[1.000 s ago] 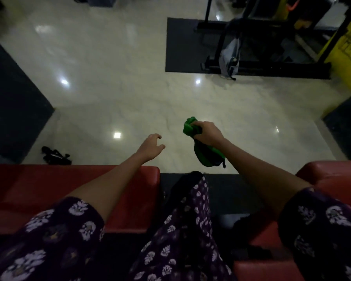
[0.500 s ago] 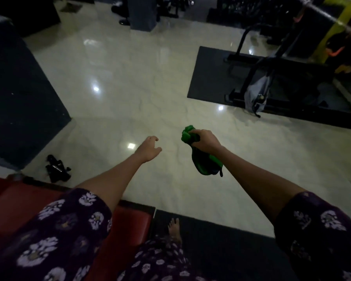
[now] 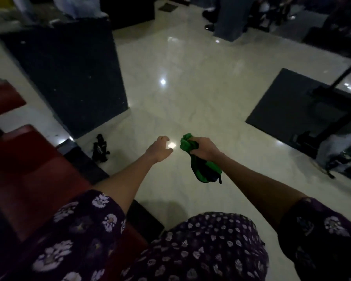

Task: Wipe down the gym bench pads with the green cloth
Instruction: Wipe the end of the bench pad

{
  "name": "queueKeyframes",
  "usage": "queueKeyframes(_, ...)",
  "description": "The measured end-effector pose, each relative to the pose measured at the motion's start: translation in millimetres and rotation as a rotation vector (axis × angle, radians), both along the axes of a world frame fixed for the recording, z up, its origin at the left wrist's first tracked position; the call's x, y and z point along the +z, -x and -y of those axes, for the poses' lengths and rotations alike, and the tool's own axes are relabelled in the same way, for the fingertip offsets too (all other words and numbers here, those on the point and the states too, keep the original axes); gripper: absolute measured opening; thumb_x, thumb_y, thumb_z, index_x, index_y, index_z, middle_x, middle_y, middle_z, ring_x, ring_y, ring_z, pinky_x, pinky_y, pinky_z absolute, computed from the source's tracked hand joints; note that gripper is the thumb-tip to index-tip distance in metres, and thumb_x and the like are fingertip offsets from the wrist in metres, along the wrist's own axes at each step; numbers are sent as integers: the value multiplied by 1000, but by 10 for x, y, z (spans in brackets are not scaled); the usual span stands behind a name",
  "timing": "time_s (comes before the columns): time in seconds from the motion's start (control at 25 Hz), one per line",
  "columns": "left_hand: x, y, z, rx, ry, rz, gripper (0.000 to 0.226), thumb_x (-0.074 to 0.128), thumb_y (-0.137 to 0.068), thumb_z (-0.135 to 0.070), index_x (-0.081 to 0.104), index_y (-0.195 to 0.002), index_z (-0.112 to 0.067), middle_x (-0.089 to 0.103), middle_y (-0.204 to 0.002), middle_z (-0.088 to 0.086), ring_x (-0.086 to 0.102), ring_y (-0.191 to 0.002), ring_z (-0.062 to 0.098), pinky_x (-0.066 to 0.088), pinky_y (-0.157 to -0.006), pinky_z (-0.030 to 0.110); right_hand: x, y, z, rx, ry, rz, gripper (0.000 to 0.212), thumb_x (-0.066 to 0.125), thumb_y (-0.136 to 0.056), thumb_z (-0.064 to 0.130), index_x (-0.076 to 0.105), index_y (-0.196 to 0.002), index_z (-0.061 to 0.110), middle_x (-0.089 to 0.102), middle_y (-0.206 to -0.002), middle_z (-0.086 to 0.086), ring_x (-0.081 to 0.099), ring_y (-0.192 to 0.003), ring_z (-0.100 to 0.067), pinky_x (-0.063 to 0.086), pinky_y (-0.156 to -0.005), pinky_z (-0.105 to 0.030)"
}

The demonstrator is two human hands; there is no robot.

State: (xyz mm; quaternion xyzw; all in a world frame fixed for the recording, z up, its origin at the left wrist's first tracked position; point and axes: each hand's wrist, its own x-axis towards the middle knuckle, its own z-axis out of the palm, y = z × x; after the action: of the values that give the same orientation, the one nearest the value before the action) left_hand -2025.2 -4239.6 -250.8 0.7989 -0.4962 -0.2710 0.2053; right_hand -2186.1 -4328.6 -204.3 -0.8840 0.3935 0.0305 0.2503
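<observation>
My right hand (image 3: 205,149): fingers curled tight round the bunched green cloth (image 3: 201,167), soft folds hanging below my fist. My left hand (image 3: 159,149): fingers loosely apart, holding nothing. Red padded bench (image 3: 28,169), smooth, at my left. Glossy pale floor (image 3: 190,88) beneath.

Red bench pad (image 3: 28,179) cut by left edge; green cloth (image 3: 187,146) middle hidden inside right hand (image 3: 206,149).
</observation>
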Motion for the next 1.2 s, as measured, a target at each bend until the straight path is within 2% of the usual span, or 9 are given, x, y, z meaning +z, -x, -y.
queueKeyframes(0.2, -131, -406, -327, 330, -12, -15, 51, 53, -94, -25, 35, -138, -8, 35, -142, 12, 42, -125, 28, 36, -103, 38, -219, -849, 64, 282, -75, -32, 50, 64, -83, 17, 53, -132, 18, 61, -121, -12, 57, -109, -29, 42, -81, -27)
queueKeyframes(0.36, -209, -502, -910, 676, -12, -72, 46, 54, -93, -25, 43, -133, -7, 41, -137, 12, 48, -118, 27, 42, -97, 36, -324, -1353, -46, 585, -123, 16, 45, 64, -82, 12, 58, -126, 16, 63, -117, -13, 58, -107, -30, 44, -86, -31)
queueKeyframes(0.48, -271, -214, -1286, 931, -56, -81, 51, 53, -94, -22, 37, -139, -5, 37, -142, 14, 43, -125, 29, 37, -101, 36, -384, -1464, -165, 711, -208, 68, 40, 63, -81, 10, 61, -121, 15, 66, -110, -13, 60, -102, -29, 47, -84, -32)
queueKeyframes(0.6, -462, 296, -1528, 1120, -137, -119, 54, 54, -94, -20, 33, -141, -4, 35, -143, 15, 41, -128, 29, 35, -104, 37, -602, -1445, -273, 808, -324, -9, 50, 64, -83, 11, 54, -132, 15, 62, -120, -10, 59, -107, -24, 46, -86, -25)
queueKeyframes(0.68, -646, 647, -1605, 1205, -176, -160, 54, 54, -93, -20, 33, -141, -5, 35, -143, 13, 43, -127, 29, 36, -103, 37, -823, -1395, -343, 847, -396, -62, 54, 64, -84, 12, 49, -136, 17, 59, -126, -9, 57, -111, -23, 47, -91, -28)
queueKeyframes(0.84, -1009, 1132, -1592, 1266, -249, -219, 51, 52, -94, -17, 36, -140, -5, 36, -143, 13, 43, -127, 31, 36, -102, 37, -1285, -1119, -475, 835, -484, -115, 55, 63, -85, 14, 46, -137, 18, 56, -129, -9, 55, -115, -25, 46, -96, -35)
queueKeyframes(1.0, -1558, 1342, -1599, 1168, -345, -237, 44, 45, -93, -12, 39, -136, -6, 38, -142, 13, 42, -127, 32, 36, -103, 41, -1968, -680, -618, 712, -596, -134, 54, 62, -87, 16, 43, -137, 18, 56, -128, -8, 56, -113, -23, 45, -86, -26)
queueKeyframes(1.12, -2134, 1474, -1738, 1052, -439, -112, 50, 41, -97, -17, 28, -144, -10, 18, -156, 5, 20, -142, 24, 22, -112, 41, -2619, -349, -803, 562, -714, -134, 55, 60, -90, 17, 39, -140, 18, 52, -133, -7, 52, -117, -22, 41, -87, -23)
queueKeyframes(1.2, -2588, 1553, -1881, 1066, -432, -51, 53, 40, -99, -20, 22, -148, -12, 6, -159, 0, 6, -146, 19, 13, -115, 42, -3136, -129, -983, 499, -811, -102, 50, 60, -89, 15, 43, -137, 18, 54, -129, -7, 53, -118, -23, 42, -87, -23)
